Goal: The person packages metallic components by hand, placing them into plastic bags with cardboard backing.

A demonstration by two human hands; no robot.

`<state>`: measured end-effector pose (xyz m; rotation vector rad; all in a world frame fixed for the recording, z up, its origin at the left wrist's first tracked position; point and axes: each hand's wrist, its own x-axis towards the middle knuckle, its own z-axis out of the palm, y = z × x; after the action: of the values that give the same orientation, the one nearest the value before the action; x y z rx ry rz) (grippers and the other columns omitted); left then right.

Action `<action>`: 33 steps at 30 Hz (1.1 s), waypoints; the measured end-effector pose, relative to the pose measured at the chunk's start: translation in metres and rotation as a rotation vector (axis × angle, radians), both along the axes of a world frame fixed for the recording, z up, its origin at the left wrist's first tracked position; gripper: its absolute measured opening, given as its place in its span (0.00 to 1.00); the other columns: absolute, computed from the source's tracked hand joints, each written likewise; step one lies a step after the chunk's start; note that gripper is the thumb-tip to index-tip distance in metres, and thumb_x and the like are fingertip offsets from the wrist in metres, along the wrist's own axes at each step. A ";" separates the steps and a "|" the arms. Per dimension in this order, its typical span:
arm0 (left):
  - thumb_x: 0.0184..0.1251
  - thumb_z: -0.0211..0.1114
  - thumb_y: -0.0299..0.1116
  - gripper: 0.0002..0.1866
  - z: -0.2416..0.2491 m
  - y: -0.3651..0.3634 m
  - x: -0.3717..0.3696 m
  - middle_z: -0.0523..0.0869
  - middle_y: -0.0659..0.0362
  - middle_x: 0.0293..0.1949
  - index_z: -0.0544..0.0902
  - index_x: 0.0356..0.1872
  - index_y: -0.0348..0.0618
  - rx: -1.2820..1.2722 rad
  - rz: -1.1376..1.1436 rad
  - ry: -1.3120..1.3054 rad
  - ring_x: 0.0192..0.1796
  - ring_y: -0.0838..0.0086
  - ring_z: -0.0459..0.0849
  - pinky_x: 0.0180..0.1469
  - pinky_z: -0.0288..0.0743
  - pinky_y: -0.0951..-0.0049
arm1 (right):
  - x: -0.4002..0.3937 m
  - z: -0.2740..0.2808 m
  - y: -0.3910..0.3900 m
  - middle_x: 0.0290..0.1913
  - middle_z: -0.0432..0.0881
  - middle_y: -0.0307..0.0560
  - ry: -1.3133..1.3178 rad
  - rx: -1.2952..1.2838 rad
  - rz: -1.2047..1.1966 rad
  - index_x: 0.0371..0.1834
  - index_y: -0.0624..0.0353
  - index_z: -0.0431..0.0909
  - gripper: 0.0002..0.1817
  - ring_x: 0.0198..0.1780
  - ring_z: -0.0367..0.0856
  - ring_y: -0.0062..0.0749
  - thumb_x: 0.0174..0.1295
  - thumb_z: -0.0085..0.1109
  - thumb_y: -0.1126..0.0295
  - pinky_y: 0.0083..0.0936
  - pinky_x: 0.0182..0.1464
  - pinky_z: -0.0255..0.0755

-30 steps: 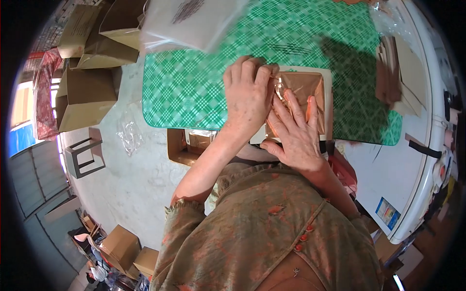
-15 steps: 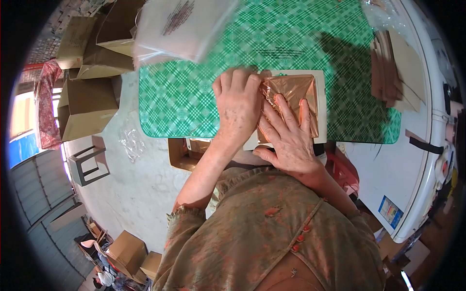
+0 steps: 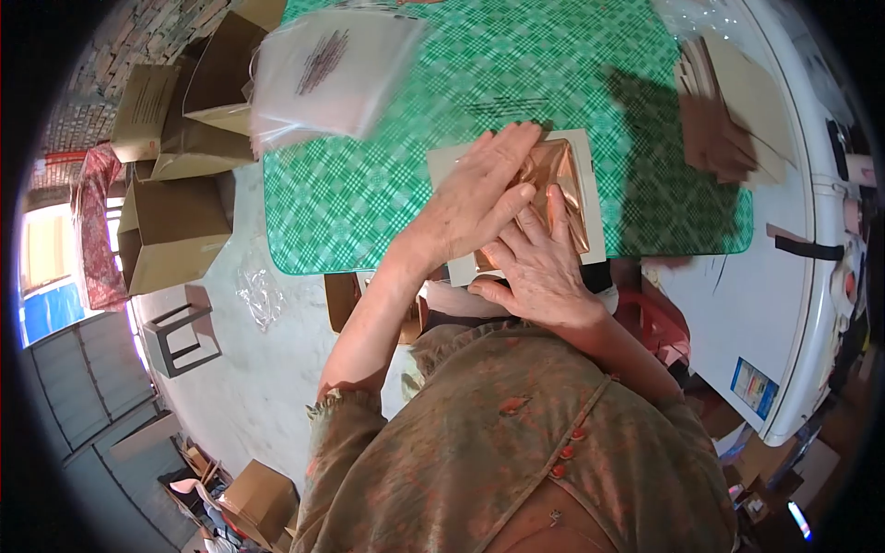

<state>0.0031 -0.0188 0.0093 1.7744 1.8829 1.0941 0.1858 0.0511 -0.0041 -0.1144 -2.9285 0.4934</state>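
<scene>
A shiny copper-coloured sheet (image 3: 564, 175) lies on a cream card (image 3: 595, 198) at the table's near edge. My left hand (image 3: 475, 203) lies over the left part of the card and the sheet, its fingers stretched out toward the far edge. Flat on the sheet's lower part rests my right hand (image 3: 544, 272), with its fingers apart. The two hands meet near the left thumb. Neither hand grips anything that shows, though the surface beneath them is hidden.
The green checked table (image 3: 341, 212) bears a stack of clear plastic bags (image 3: 336, 69) at the far left and brown and cream cards (image 3: 728, 111) at the right. Open cardboard boxes (image 3: 175, 217) stand at the left, near a grey stool (image 3: 182, 332).
My left hand has gone from curled fingers at the sheet's left edge to lying stretched out over it. More of the cream card shows at the left. The whole view has shifted slightly.
</scene>
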 end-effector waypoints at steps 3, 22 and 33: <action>0.91 0.48 0.52 0.36 0.000 0.001 -0.001 0.67 0.43 0.86 0.61 0.89 0.41 -0.026 -0.016 -0.032 0.88 0.45 0.62 0.92 0.46 0.47 | 0.000 -0.002 -0.001 0.80 0.71 0.50 0.000 0.019 -0.005 0.74 0.55 0.81 0.44 0.89 0.51 0.59 0.64 0.72 0.35 0.82 0.86 0.34; 0.93 0.43 0.51 0.33 -0.013 0.004 0.004 0.60 0.49 0.90 0.66 0.87 0.43 -0.164 -0.007 0.334 0.92 0.55 0.52 0.93 0.43 0.53 | 0.030 -0.008 -0.017 0.87 0.66 0.48 -0.010 0.047 0.007 0.83 0.51 0.74 0.49 0.91 0.51 0.50 0.62 0.73 0.37 0.75 0.88 0.35; 0.89 0.55 0.50 0.35 -0.017 0.004 0.012 0.63 0.47 0.88 0.66 0.87 0.41 -0.110 0.030 0.508 0.91 0.52 0.55 0.92 0.45 0.50 | 0.054 0.032 0.014 0.62 0.90 0.48 0.237 -0.166 0.103 0.57 0.60 0.90 0.27 0.70 0.83 0.43 0.69 0.72 0.47 0.53 0.78 0.66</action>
<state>0.0156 -0.0149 -0.0075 2.1052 2.2013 0.5623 0.2394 0.0649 0.0280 0.0709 -2.6685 0.7128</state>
